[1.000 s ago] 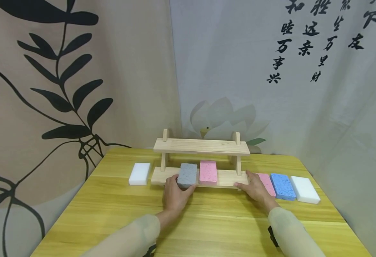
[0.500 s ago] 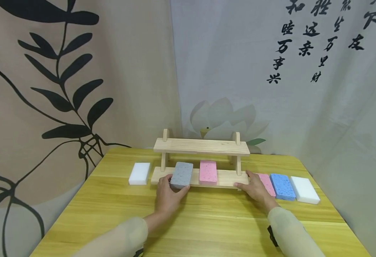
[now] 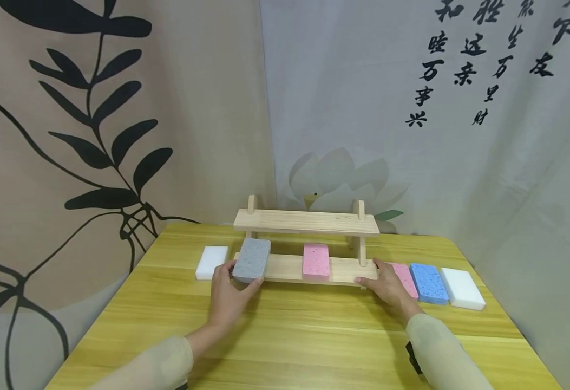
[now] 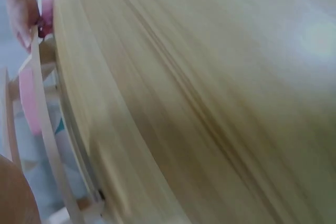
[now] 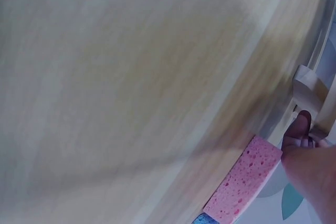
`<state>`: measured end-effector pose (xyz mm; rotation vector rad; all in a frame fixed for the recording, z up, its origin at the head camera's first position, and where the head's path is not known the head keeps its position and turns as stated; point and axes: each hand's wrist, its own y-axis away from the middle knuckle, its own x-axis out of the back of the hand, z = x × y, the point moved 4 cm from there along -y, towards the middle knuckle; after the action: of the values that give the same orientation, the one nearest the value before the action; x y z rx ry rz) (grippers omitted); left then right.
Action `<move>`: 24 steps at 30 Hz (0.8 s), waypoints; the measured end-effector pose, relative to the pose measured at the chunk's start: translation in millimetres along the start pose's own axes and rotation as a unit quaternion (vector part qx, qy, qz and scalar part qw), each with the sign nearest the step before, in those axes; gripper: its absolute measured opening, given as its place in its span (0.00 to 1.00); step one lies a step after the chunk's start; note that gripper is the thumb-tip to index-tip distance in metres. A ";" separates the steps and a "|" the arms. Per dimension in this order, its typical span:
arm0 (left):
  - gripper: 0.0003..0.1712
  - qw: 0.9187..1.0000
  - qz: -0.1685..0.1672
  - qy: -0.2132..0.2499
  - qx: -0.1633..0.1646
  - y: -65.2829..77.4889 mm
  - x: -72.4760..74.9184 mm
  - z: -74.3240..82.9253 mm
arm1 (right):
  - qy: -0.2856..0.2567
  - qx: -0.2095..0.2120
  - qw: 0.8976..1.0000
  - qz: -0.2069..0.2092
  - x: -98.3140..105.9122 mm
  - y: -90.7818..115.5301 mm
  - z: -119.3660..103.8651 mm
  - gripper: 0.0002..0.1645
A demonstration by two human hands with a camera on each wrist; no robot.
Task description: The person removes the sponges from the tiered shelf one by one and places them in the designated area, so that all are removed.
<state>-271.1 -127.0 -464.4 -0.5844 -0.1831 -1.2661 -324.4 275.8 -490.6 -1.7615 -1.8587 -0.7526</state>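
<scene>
My left hand (image 3: 228, 298) grips a grey sponge (image 3: 252, 260) by its lower edges, thumb on the right side and fingers on the left. The sponge overlaps the left end of the lower shelf of a small two-tier wooden rack (image 3: 285, 266) in the head view. A pink sponge (image 3: 316, 261) lies on the middle of that lower shelf. My right hand (image 3: 389, 284) holds the shelf's right end, thumb along the front edge. In the right wrist view the thumb and rack end show beside another pink sponge (image 5: 244, 182).
A white sponge (image 3: 211, 262) lies on the wooden table (image 3: 314, 336) left of the rack. To the right, the second pink sponge, a blue sponge (image 3: 428, 283) and another white sponge (image 3: 462, 288) form a row. A printed curtain (image 3: 207, 108) hangs behind the table.
My left hand has carried the grey sponge leftward along the lower shelf, away from the pink one, to the shelf's left end. My right hand keeps its place on the rack.
</scene>
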 end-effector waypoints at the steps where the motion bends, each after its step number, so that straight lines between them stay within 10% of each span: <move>1: 0.49 1.000 0.004 -0.002 -0.002 -0.7 4.5 -1.3 | -0.001 -0.002 1.000 0.000 -0.1 0.0 0.0 0.61; 24: 0.49 0.995 0.096 -0.026 0.028 -52.3 92.1 -60.0 | -0.003 -0.008 1.000 -0.001 0.4 1.6 -1.4 0.61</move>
<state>-302.5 -244.4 -457.9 -0.5740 -0.2003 -1.0579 -322.8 275.2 -489.2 -1.7730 -1.8638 -0.7669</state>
